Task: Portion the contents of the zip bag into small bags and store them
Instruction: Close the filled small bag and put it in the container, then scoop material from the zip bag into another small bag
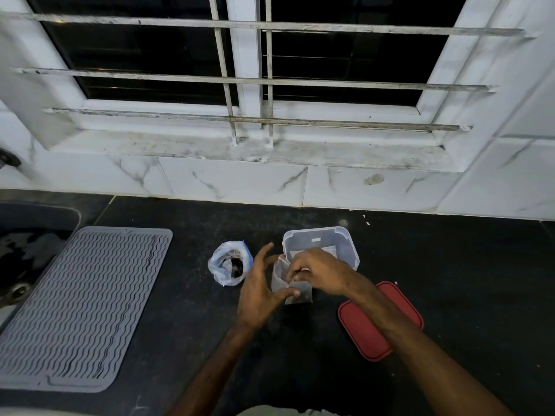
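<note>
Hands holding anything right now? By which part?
Both hold the small clear bag: the left hand pinches its lower left side, thumb across the front, and the right hand grips its top edge.

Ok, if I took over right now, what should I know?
Left hand holds the small bag, which has some dark bits in it. Right hand has its fingers curled at the bag's mouth; what they pinch is hidden.
Zip bag stands open left of the hands, dark contents inside.
Clear tub is open, something pale in it; red lid lies to the right.
Left to do: finish filling, seal, store in the tub, close the lid.
</note>
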Demonstrator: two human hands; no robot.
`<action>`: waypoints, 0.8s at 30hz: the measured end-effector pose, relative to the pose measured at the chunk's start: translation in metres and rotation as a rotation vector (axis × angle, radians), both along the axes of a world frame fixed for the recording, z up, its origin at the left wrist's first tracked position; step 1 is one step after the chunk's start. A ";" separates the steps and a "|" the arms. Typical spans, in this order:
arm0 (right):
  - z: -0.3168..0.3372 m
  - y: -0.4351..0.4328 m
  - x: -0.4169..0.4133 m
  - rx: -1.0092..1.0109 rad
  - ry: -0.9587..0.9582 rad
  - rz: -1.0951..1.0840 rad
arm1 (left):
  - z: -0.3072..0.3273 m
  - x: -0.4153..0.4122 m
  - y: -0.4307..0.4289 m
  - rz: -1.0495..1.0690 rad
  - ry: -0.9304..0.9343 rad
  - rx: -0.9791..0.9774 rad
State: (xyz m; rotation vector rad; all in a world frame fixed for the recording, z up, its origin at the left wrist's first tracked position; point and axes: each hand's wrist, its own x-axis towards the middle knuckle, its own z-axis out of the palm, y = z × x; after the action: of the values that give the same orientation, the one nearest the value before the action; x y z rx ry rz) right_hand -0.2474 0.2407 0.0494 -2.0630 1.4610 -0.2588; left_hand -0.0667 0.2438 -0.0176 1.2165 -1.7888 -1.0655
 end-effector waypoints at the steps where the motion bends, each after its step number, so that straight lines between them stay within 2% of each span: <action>1: -0.002 0.001 -0.002 0.008 0.002 0.010 | -0.003 0.000 0.005 0.002 -0.019 0.026; 11: -0.040 0.005 -0.010 -0.095 0.241 0.117 | -0.024 -0.014 0.040 -0.003 -0.207 0.192; 18: -0.048 0.009 -0.016 -0.151 0.217 0.077 | -0.028 -0.018 0.046 0.012 -0.261 0.201; 24: -0.048 0.016 -0.037 -0.286 -0.030 -0.068 | -0.029 -0.015 0.045 0.026 -0.292 0.163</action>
State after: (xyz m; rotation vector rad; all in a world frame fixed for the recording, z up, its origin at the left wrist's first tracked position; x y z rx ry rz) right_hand -0.2844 0.2572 0.0018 -2.2218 1.5521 -0.5517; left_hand -0.0821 0.2891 -0.0470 1.5579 -1.9251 -1.0797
